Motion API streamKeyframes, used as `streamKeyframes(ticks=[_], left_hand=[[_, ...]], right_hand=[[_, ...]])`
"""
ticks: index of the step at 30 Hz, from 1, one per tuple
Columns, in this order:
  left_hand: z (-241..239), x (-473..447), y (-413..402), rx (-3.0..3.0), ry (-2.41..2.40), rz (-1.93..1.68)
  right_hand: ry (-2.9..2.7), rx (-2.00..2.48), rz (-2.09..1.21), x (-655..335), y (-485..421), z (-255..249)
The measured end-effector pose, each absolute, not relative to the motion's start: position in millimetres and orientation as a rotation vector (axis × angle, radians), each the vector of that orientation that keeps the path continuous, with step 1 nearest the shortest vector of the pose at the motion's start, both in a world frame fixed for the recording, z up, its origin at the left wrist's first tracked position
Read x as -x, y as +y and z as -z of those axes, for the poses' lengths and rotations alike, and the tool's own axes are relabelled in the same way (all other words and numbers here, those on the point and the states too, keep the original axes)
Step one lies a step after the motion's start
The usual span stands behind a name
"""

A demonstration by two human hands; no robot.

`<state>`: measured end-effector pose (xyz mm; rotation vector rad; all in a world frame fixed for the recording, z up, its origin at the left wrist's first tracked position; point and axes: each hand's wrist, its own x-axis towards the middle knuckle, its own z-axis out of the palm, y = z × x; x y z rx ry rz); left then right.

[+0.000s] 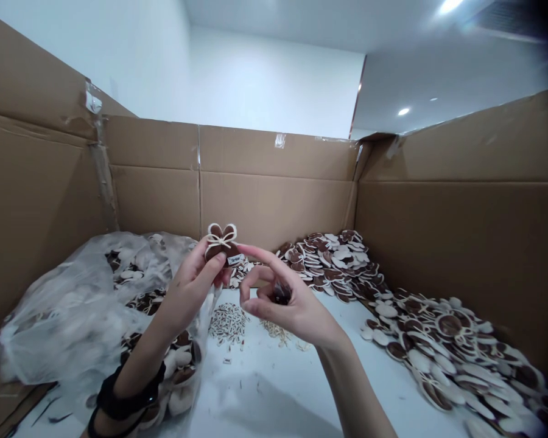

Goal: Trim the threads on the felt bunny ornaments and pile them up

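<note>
My left hand (201, 267) pinches a brown bunny-shaped felt patch (217, 250) upright between thumb and fingers. The patch has a fuzzy cream edge, two rounded ears and a cream string bow across its neck. At its lower right sits a small white label (235, 260) with dark lettering. The index finger of my right hand (287, 301) reaches to the patch's right edge, just above the label. Its other fingers curl round something small and dark (282, 293) in the palm, mostly hidden.
On the white table (274, 383) lie a heap of small labels (228, 322) and some cream string bows (276, 331). Piles of bunny patches (447, 340) cover the right side. A clear plastic bag (73, 310) holding more patches bulges at left. Cardboard walls (274, 201) surround the table.
</note>
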<state>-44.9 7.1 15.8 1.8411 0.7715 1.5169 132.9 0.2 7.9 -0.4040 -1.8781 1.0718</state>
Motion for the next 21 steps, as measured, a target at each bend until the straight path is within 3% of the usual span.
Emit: streamKeyframes(ticks=[4,10,21], left_hand=[[-16.8,43.6,6.5,-1.841,0.784,-1.51],[-16.0,40.8,5.7,-1.862,0.793,-1.484],[-4.0,33.9,6.0,-1.981,0.89,-1.301]], right_hand=[[-1.77,0.4,-1.031,-133.6,-1.3,-7.7],[-1.656,0.603,-0.655,-130.8,1.3,-4.9],[-1.873,0.679,-0.614,-125.2,12.8,0.2]])
